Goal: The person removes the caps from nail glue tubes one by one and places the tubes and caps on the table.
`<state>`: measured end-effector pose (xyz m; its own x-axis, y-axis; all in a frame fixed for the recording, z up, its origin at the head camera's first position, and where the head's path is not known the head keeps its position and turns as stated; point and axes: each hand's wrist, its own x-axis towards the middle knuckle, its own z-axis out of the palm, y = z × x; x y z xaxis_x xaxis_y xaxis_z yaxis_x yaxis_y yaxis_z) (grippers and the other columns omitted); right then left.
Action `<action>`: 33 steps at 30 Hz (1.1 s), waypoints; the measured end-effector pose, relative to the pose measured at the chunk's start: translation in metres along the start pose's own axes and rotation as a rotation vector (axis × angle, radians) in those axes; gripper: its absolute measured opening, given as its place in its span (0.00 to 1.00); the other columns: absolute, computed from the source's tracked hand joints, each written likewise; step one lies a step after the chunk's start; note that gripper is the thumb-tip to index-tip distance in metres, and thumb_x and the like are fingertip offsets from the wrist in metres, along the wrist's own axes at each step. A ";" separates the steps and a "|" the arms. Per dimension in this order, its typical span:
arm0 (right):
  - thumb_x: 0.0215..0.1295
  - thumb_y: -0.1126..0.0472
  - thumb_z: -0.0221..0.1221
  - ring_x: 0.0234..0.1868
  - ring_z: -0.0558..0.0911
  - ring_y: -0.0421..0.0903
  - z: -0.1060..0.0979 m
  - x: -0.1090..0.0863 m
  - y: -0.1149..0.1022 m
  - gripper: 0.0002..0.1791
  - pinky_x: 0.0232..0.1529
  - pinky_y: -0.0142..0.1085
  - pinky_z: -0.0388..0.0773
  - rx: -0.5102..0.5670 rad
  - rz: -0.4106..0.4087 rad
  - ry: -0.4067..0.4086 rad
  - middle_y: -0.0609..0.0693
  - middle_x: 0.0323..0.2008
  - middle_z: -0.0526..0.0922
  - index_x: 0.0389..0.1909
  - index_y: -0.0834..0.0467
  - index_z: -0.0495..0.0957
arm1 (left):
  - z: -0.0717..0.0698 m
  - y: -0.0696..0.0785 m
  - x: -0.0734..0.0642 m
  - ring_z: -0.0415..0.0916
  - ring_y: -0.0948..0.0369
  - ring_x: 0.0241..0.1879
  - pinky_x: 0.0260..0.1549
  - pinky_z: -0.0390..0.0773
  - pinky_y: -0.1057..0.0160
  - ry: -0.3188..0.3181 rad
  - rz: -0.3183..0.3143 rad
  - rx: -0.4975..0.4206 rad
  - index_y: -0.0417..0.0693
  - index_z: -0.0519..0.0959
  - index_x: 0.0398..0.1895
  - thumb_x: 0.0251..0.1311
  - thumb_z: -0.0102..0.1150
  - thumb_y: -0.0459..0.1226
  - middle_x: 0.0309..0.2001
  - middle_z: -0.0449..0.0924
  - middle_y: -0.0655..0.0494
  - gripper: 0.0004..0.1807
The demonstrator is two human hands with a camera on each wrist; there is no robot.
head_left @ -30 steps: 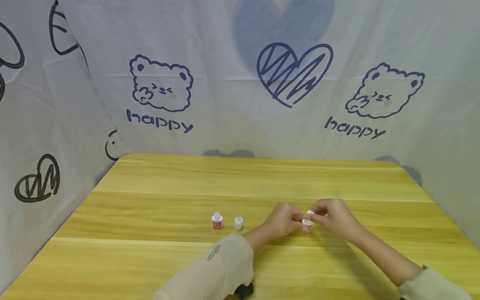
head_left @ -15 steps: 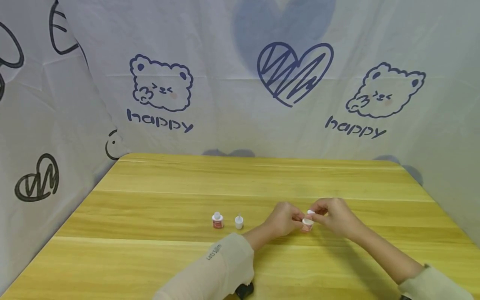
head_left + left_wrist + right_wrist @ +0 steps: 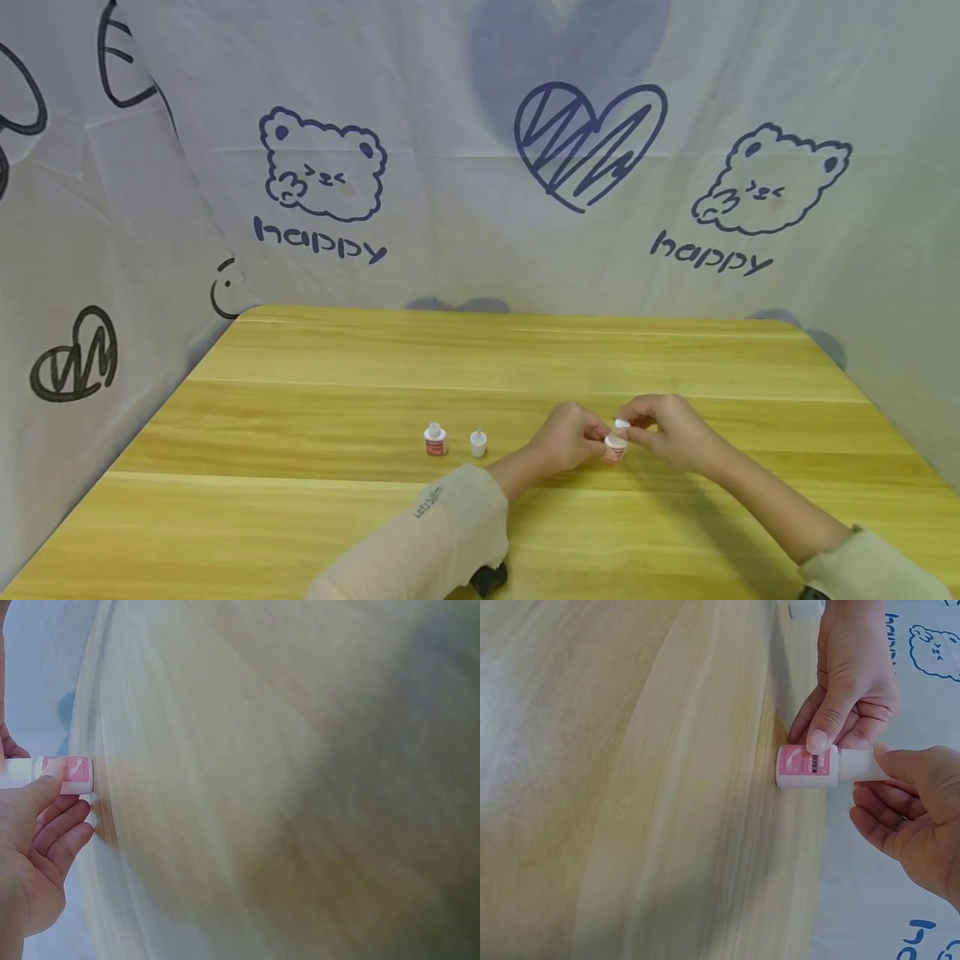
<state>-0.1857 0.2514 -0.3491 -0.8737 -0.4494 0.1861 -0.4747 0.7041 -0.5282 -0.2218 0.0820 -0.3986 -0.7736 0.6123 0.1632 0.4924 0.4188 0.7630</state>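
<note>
A small white bottle (image 3: 808, 766) with a pink label stands upright on the wooden table, toward the right in the head view. My left hand (image 3: 568, 439) grips its body between thumb and fingers. At the top, my right hand (image 3: 673, 435) pinches the white cap (image 3: 860, 765) with thumb and forefinger. The cap sits on the bottle's neck in the right wrist view. In the left wrist view the label of the bottle (image 3: 75, 774) shows past the left thumb, and the right hand's fingers are mostly cut off at the edge.
Left of the hands stands a second bottle (image 3: 435, 441) with a red label and its neck uncovered. A white cap (image 3: 478, 443) with a thin stem pointing up lies next to it. The wooden table (image 3: 300, 517) ends at a white printed cloth (image 3: 450, 208) behind.
Both hands stay in nearly the same place on the bottle and its cap. The right fingers have shifted only very slightly.
</note>
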 end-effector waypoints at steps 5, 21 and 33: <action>0.59 0.68 0.60 0.30 0.78 0.35 -0.002 0.000 0.001 0.04 0.33 0.29 0.78 -0.001 -0.015 -0.034 0.50 0.31 0.84 0.35 0.63 0.81 | 0.000 0.000 0.000 0.84 0.61 0.32 0.27 0.74 0.82 0.000 -0.001 -0.006 0.35 0.84 0.33 0.51 0.64 0.28 0.32 0.86 0.46 0.05; 0.53 0.63 0.66 0.25 0.75 0.32 0.006 -0.001 0.003 0.05 0.27 0.27 0.76 -0.040 0.046 0.128 0.46 0.24 0.82 0.27 0.61 0.81 | 0.001 -0.003 0.000 0.83 0.66 0.30 0.26 0.74 0.82 0.008 -0.007 0.014 0.37 0.85 0.33 0.51 0.65 0.31 0.32 0.86 0.50 0.06; 0.54 0.61 0.66 0.24 0.76 0.32 0.009 -0.003 0.002 0.05 0.26 0.26 0.76 -0.026 0.066 0.141 0.44 0.23 0.82 0.26 0.58 0.81 | 0.002 -0.003 -0.001 0.83 0.67 0.30 0.27 0.75 0.82 0.005 -0.008 0.013 0.37 0.85 0.33 0.52 0.65 0.32 0.32 0.86 0.50 0.07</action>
<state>-0.1827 0.2493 -0.3586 -0.9085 -0.3213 0.2672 -0.4167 0.7443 -0.5219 -0.2213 0.0813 -0.4022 -0.7796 0.6054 0.1603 0.4911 0.4322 0.7563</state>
